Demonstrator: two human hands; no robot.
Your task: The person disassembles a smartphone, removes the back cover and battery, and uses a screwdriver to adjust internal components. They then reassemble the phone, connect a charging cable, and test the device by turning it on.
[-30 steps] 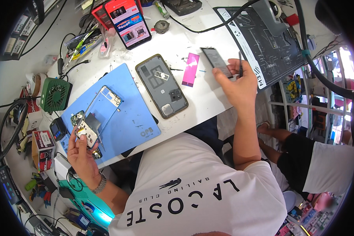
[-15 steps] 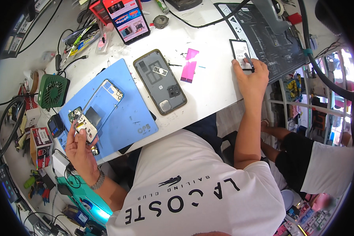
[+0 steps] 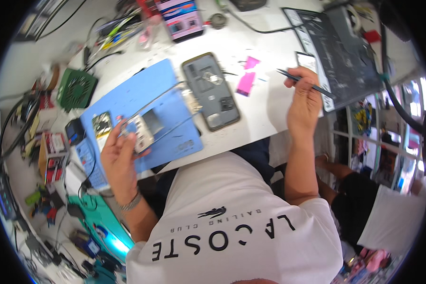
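Observation:
My left hand (image 3: 122, 150) grips the bottom end of a disassembled phone frame (image 3: 146, 129) over the blue mat (image 3: 123, 97); its long thin frame reaches toward the grey phone back (image 3: 210, 91). A small circuit board (image 3: 102, 124) lies on the mat left of it. My right hand (image 3: 305, 94) is closed on black tweezers (image 3: 282, 73), held crosswise at the bench's right. A battery with a white label (image 3: 306, 59) lies just beyond that hand at the edge of a black mat (image 3: 341, 57). A torn pink strip (image 3: 246, 82) lies between the phone back and my right hand. The picture is blurred.
A phone with a lit screen (image 3: 181, 19) stands at the back. A green fan (image 3: 76, 87), cables, tools (image 3: 116, 33) and boxes (image 3: 52, 156) crowd the left. A shelf rack (image 3: 378, 137) is at right. Another person (image 3: 364, 203) is behind my right arm.
My right hand took the battery rightward, then let it go onto the black mat's edge and now holds the tweezers across. My left hand moved rightward and up in view with the frame.

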